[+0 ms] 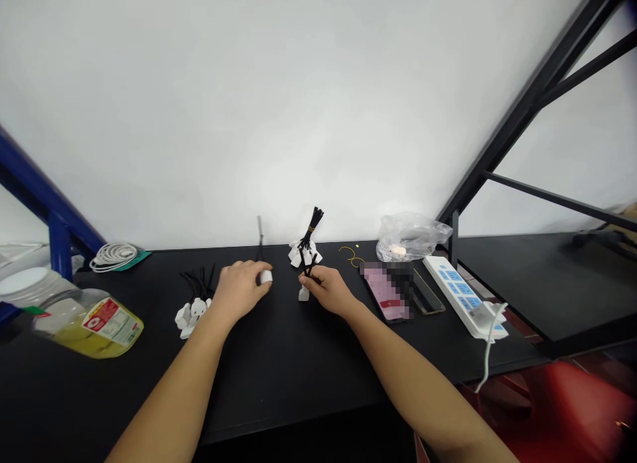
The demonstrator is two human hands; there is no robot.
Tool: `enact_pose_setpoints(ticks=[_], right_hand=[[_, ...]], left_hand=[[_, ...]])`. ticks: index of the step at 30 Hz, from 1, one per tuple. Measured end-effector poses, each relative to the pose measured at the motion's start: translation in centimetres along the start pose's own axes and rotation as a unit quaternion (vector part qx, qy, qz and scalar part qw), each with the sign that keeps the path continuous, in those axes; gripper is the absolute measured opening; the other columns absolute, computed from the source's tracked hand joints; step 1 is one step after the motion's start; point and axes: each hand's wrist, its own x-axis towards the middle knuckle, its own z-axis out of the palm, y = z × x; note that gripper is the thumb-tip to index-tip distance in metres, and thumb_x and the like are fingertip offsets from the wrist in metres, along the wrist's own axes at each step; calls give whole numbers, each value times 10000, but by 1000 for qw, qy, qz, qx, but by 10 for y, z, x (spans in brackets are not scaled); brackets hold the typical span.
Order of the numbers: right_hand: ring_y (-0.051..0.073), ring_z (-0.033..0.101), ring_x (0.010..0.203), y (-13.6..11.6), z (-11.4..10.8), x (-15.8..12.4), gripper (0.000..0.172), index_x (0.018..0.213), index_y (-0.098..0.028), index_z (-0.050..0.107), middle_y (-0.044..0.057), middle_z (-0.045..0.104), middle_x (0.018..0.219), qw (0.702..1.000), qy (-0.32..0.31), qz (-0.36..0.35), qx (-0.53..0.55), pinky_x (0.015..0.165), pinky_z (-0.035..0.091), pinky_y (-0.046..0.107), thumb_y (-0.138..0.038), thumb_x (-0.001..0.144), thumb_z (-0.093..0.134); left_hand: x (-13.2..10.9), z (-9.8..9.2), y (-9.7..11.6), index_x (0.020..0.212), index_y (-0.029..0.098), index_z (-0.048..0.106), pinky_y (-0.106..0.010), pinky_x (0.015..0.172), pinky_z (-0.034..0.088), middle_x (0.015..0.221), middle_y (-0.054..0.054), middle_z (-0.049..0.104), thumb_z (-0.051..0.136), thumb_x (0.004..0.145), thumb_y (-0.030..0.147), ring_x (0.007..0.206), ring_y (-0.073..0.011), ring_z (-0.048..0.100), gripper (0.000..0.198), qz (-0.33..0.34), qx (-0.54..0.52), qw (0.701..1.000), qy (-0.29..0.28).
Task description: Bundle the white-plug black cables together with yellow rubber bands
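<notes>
My left hand (243, 284) is closed on a small white piece (266, 276) with a black cord standing up from it, blurred. Just right of the middle, my right hand (323, 287) pinches black cords (307, 264), and a white piece (303, 293) hangs below the fingers. Behind it stands a bundle of black cords (312, 227) tied with a yellowish band, white pieces (296, 256) spread around its base. More white pieces (192, 314) with black cords lie in a loose pile left of my left forearm.
A tub of yellow liquid (94, 324) and a coiled white cable (114, 256) are at left. Thin yellow bands (352, 257), a clear plastic bag (413, 234), a pink-screened phone (383, 290), a dark phone-like slab (428, 294) and a white power strip (455, 290) lie right.
</notes>
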Motion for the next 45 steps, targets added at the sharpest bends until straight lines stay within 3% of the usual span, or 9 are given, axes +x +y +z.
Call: enact_pose_setpoints(ticks=[5, 12, 18, 22, 27, 33, 38, 41, 45], right_hand=[[121, 501, 616, 5, 5, 2, 379, 680, -180, 579, -11, 554, 637, 999, 42, 29, 14, 588, 363, 230, -427, 960, 512], [116, 481, 587, 4, 5, 2, 274, 729, -183, 608, -24, 554, 622, 994, 71, 54, 63, 557, 366, 227, -391, 903, 575], [119, 481, 605, 4, 2, 1, 314, 677, -183, 585, -23, 536, 626, 997, 68, 27, 19, 580, 365, 237, -385, 918, 578], [127, 521, 666, 6, -3, 3, 271, 694, -192, 606, -4, 583, 714, 998, 67, 2, -4, 634, 382, 242, -352, 912, 608], [125, 464, 625, 11, -7, 5, 320, 647, -197, 519, -17, 495, 671, 996, 89, 17, -26, 587, 339, 245, -372, 899, 613], [120, 437, 598, 11, -6, 4, 352, 647, -203, 457, -26, 487, 633, 995, 83, 48, -19, 565, 325, 239, -403, 912, 572], [122, 458, 572, 9, -3, 4, 339, 658, -206, 476, -28, 503, 589, 995, 75, 65, 12, 553, 342, 232, -422, 895, 583], [118, 468, 556, 8, -1, 4, 342, 655, -202, 487, -24, 519, 584, 993, 77, 81, 38, 532, 351, 225, -432, 886, 590], [116, 490, 543, 8, 3, 4, 340, 674, -195, 512, -21, 543, 570, 989, 65, 98, 91, 513, 369, 214, -446, 888, 597]], left_hand=[[-4, 23, 28, 1128, 253, 663, -360, 944, 454, 1153, -53, 655, 537, 844, 118, 1052, -235, 581, 339, 192, -108, 975, -27], [-7, 41, 42, 1115, 242, 654, -394, 991, 451, 1227, -56, 648, 686, 825, 182, 1113, -252, 577, 298, 225, -124, 965, -58], [-2, 38, 37, 994, 252, 713, -392, 1047, 438, 1299, -44, 654, 659, 877, 328, 1158, -250, 605, 150, 167, -154, 972, -56], [1, 26, 16, 1102, 252, 703, -380, 1000, 464, 1229, -70, 671, 675, 837, 387, 1157, -278, 608, 298, 98, -92, 990, -40], [2, 13, -2, 959, 223, 723, -384, 819, 503, 1040, -108, 715, 577, 839, 303, 997, -306, 664, 205, -19, 43, 988, -144], [4, 12, -1, 895, 242, 700, -360, 773, 489, 1047, -84, 727, 505, 864, 402, 963, -286, 670, 254, -65, 24, 992, -108], [4, 16, -4, 818, 250, 678, -343, 714, 455, 957, -65, 735, 577, 808, 364, 911, -283, 672, 153, -63, 17, 984, -168], [5, 16, 1, 761, 243, 650, -326, 669, 418, 883, -46, 722, 551, 819, 325, 843, -258, 659, 141, -72, -12, 989, -131], [6, 21, 15, 820, 231, 637, -305, 695, 423, 860, -27, 685, 521, 892, 374, 800, -202, 624, 198, -40, -148, 988, 1]])
